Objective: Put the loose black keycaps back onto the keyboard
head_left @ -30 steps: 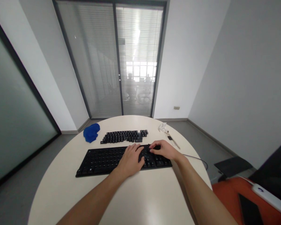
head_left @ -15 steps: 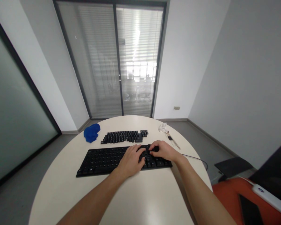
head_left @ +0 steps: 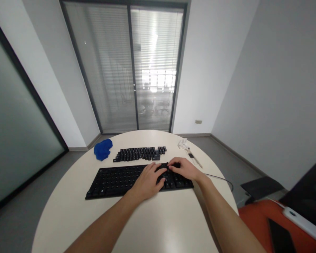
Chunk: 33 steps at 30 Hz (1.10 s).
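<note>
A black keyboard (head_left: 116,179) lies across the table in front of me, and much of its left part looks stripped of keycaps. Over its right half, my left hand (head_left: 147,181) rests with fingers stretched out and apart, the thumb near the lower keys. My right hand (head_left: 183,168) is bent over the upper right of the keyboard, thumb and fingertips brought together in a pinch at the keys. Whatever sits between those fingertips is too small to make out. Behind the keyboard, loose black keycaps (head_left: 137,154) are laid out in rows.
A blue cloth (head_left: 103,149) lies at the table's back left. At the back right are a crumpled white tissue (head_left: 183,143) and a thin brush-like stick (head_left: 196,159). A cable (head_left: 221,177) runs off the round table (head_left: 68,214). An orange chair (head_left: 255,214) stands to the right.
My left thumb and index finger have shifted slightly right, toward the right hand. The right hand's fingertips have drawn a little closer to the keys. The keycap rows are unchanged.
</note>
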Motion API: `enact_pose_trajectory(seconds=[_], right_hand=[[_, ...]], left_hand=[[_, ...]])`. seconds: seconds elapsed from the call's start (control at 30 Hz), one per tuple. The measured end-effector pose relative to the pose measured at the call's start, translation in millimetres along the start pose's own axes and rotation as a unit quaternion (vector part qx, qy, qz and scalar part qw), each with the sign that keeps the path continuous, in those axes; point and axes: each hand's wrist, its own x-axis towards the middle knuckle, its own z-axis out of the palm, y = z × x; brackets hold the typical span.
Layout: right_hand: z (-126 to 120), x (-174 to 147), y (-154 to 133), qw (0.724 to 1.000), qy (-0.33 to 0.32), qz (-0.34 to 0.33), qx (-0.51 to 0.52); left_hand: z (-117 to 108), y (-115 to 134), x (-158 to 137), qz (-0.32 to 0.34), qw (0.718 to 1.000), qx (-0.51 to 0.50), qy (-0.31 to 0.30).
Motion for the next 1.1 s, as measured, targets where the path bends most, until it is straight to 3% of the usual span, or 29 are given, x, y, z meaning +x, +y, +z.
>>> enact_pose_trajectory(seconds=[0.3, 0.63, 0.8, 1.1], right_hand=[[6, 4, 11, 0.999, 0.021, -0.027, 0.007], [10, 3, 11, 0.999, 0.025, 0.030, -0.023], [11, 5, 17, 0.998, 0.004, 0.055, 0.035], [9, 8, 18, 0.998, -0.016, 0.063, 0.025]], left_hand=[[0, -1, -1, 0.030, 1.000, -0.005, -0.007], [-5, 1, 0, 0.006, 0.999, -0.015, -0.044], [-3, 0, 0, -0.007, 0.998, -0.015, -0.057], [-6, 2, 1, -0.010, 0.997, -0.011, -0.071]])
